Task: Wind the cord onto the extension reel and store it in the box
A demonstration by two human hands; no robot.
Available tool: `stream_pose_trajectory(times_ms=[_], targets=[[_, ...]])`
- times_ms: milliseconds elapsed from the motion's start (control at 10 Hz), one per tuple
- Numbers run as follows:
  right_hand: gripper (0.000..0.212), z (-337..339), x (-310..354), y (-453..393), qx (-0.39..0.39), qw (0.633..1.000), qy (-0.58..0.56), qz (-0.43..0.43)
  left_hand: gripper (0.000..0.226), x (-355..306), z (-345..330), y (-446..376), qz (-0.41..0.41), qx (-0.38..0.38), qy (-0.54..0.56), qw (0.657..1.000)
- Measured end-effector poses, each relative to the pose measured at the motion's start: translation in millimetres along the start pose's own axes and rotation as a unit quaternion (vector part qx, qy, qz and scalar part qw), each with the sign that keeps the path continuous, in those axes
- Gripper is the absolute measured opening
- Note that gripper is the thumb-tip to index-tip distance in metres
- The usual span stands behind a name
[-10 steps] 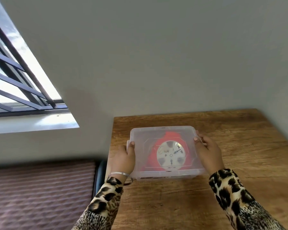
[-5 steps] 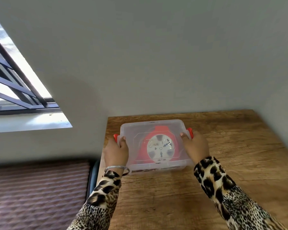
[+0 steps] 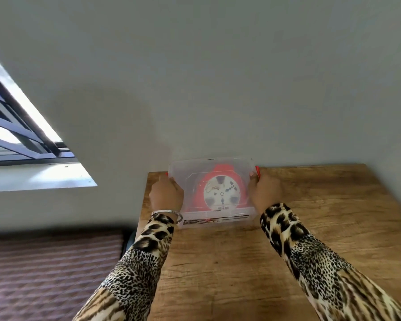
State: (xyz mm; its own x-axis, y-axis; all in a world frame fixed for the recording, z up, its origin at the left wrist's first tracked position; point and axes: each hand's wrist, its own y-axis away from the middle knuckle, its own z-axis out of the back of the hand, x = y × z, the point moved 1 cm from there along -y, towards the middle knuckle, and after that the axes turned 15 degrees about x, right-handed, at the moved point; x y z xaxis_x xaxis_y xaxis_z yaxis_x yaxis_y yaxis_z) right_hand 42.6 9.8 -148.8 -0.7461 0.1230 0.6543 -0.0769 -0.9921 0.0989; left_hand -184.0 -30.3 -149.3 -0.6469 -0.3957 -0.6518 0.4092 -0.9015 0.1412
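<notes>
Box (image 3: 183, 167) now against wall at table (image 3: 333, 205) back-left corner, pushed back from nearer spot a second ago. Reel (image 3: 221, 193) inside under closed lid. Left hand (image 3: 166, 195), right hand (image 3: 264, 193) grip box ends, fingers curled on red latches. Storage looks nearly done.

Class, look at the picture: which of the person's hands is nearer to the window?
Left. The left hand grips the window-side end of the clear storage box, toward the window. The right hand grips the opposite end, farther from it.
</notes>
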Motion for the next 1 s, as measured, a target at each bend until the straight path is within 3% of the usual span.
stream_pose_trajectory(times_ms=[300,600,700,800,900,1000], targets=[[0.033,-4.8,8.5,-52.8,0.017,1.000,-0.010,0.010,0.034,-16.5,-4.9,-48.7,-0.011,-0.019,-0.012,1.000],[0.032,-2.0,8.9,-54.0,0.053,0.999,0.013,0.004,0.035,-21.0,2.2,-47.6,-0.016,-0.007,-0.004,1.000],[0.039,9.1,16.4,-47.2,0.094,0.995,0.038,0.001,0.051,-30.9,9.6,-34.6,-0.076,-0.007,-0.140,0.987],[0.050,24.5,23.0,-44.2,0.064,0.991,0.113,0.007,0.057,-46.7,20.5,-29.1,-0.147,-0.018,-0.217,0.965],[0.064,73.7,58.6,-50.8,-0.047,0.973,0.203,0.099,0.063,-102.8,57.8,-36.8,-0.256,-0.072,-0.299,0.916],[0.071,118.5,95.2,-52.9,-0.097,0.942,0.264,0.181,0.068,-151.6,93.4,-35.2,-0.305,-0.145,-0.344,0.876]])
